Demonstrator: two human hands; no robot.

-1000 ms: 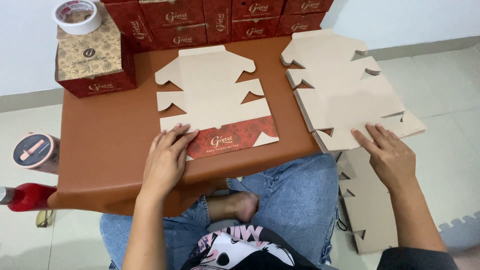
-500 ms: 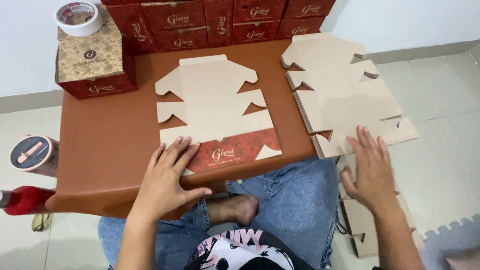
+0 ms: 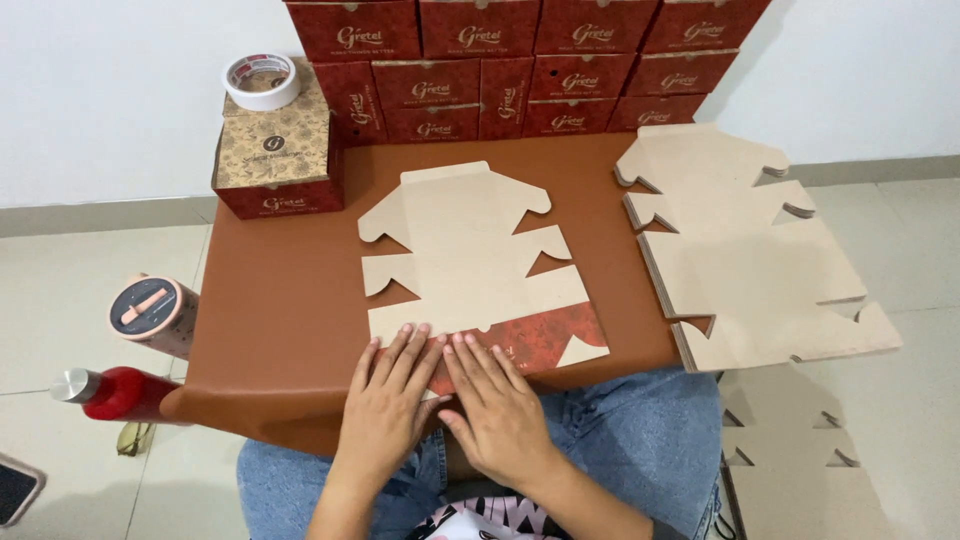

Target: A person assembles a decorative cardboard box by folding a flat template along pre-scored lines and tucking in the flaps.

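Seen from above: left hand (image 3: 385, 420) and right hand (image 3: 497, 415) lie side by side, fingers flat and slightly spread, pinning the folded red flap of an unfolded cardboard box blank (image 3: 470, 265) to the brown surface (image 3: 270, 310), apparently creasing it

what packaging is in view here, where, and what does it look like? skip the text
Flat box blank: table centre under both hands, tan card, red printed flap.
Blank stack: table's right edge, tan.
Red boxes: stacked along the back wall.
Lidded box: back left, tan patterned top, red base.
Tube: left of the table, pinkish.
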